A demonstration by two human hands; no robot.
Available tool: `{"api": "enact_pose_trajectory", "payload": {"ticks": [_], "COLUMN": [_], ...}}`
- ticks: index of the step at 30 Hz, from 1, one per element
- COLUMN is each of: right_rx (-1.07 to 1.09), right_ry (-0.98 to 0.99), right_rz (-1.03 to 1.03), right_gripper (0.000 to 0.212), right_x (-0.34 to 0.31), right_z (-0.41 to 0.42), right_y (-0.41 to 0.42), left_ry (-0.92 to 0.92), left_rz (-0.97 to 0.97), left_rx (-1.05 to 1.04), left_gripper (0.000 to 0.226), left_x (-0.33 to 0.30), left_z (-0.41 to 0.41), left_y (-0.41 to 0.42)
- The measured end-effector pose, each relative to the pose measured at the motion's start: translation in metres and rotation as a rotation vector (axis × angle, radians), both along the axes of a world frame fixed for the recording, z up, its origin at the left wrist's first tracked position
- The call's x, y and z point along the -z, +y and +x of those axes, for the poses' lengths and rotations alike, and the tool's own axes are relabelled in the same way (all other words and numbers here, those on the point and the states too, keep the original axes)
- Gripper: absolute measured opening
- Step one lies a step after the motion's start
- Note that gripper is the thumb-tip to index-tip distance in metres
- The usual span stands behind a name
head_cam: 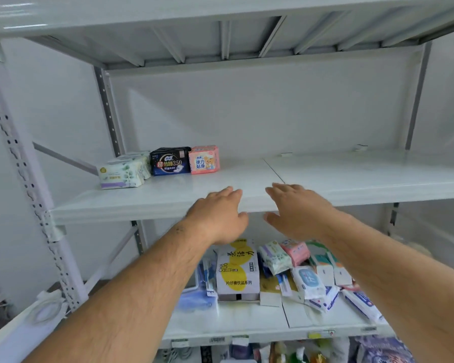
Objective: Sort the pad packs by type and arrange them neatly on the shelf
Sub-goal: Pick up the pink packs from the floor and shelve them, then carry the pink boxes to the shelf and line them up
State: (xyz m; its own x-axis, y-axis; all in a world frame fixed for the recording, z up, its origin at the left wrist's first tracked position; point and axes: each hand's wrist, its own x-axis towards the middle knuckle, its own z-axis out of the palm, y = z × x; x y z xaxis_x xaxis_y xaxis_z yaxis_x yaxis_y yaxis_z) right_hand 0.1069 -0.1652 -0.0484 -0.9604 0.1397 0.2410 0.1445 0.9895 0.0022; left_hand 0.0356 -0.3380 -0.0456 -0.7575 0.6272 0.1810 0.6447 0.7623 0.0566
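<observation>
Hands, left (218, 216) and right (298, 209), empty and loose-fingered before upright, front-facing pad packs (168, 163).

A single head-worn wide-angle view looks forward and slightly down from close in front of a white metal shelf (351, 176), its middle board near eye level, both forearms reaching in from the bottom edge

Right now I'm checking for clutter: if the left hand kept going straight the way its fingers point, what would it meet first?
Probably nothing close: the left hand points up and slightly right over bare shelf. The pink pack sits left of that line, so the back panel looks first, though depth is unclear.
</observation>
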Motion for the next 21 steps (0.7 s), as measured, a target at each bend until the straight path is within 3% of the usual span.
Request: {"api": "enact_pose_trajectory", "payload": {"ticks": [11,21], "right_rx": [0.096,0.26], "right_ry": [-0.176,-0.427], "right_rz": [-0.048,-0.2], "right_gripper": [0.068,0.061], "right_x": [0.106,0.222], "right_z": [0.139,0.218], "right_y": [-0.034,-0.005], "left_ry": [-0.203,-0.343], "left_rz": [-0.091,-0.257], "left_rx": [0.092,0.141], "left_gripper": [0.066,0.063], "left_x": [0.125,0.221], "left_z": [0.093,0.16], "left_y": [-0.035,0.004]}}
